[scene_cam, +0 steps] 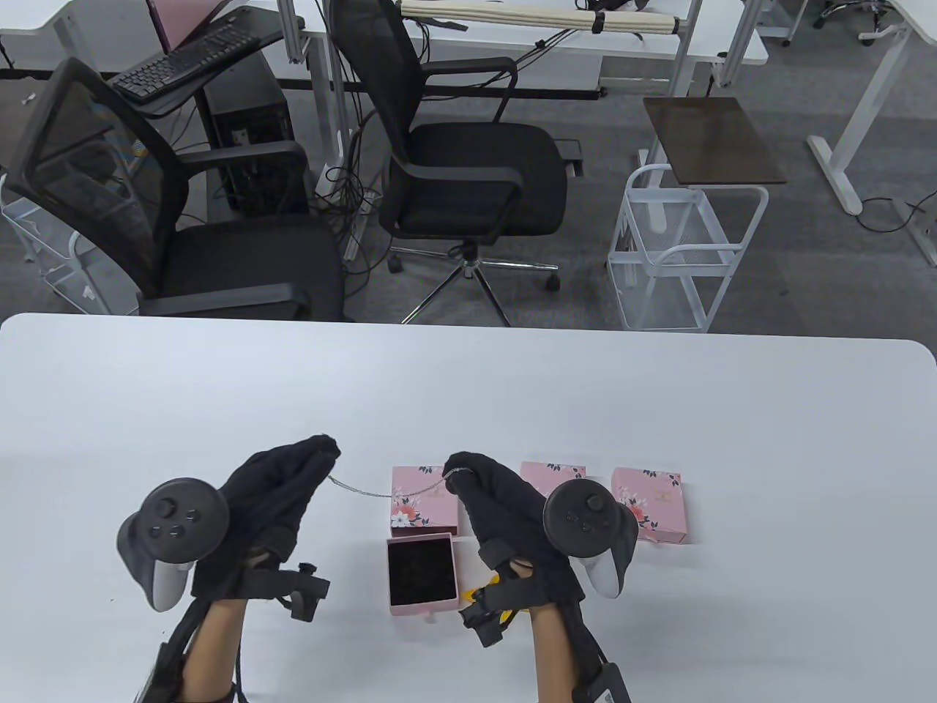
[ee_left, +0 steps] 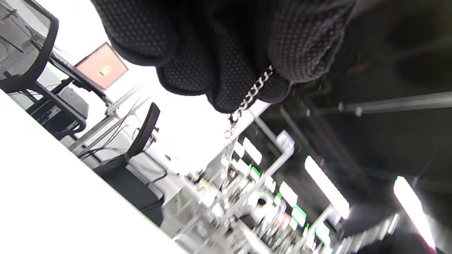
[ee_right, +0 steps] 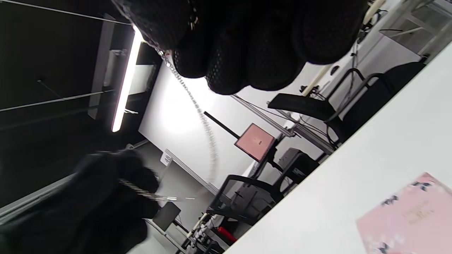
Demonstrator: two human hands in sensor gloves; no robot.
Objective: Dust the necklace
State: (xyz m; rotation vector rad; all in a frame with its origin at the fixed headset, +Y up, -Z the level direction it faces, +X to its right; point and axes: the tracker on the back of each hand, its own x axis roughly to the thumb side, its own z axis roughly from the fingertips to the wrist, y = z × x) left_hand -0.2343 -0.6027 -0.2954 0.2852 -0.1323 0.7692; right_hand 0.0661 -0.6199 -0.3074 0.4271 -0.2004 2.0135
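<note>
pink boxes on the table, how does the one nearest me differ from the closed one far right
The nearest box is open, showing a black lining; the far-right box is closed, showing a floral lid. The nearest box lies between the two hands; the far-right box sits beyond the right hand. Both are pink, square and flat on the table.

Prob. an office: desks (scene_cam: 512, 33), swivel chairs (scene_cam: 468, 168), keyboard (scene_cam: 183, 62), PC tower (scene_cam: 252, 139), carpet floor.

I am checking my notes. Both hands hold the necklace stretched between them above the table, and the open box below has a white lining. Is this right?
Not quite. The hands do hold the necklace stretched between them, but the table view shows the open box with a black lining, not white.
</note>
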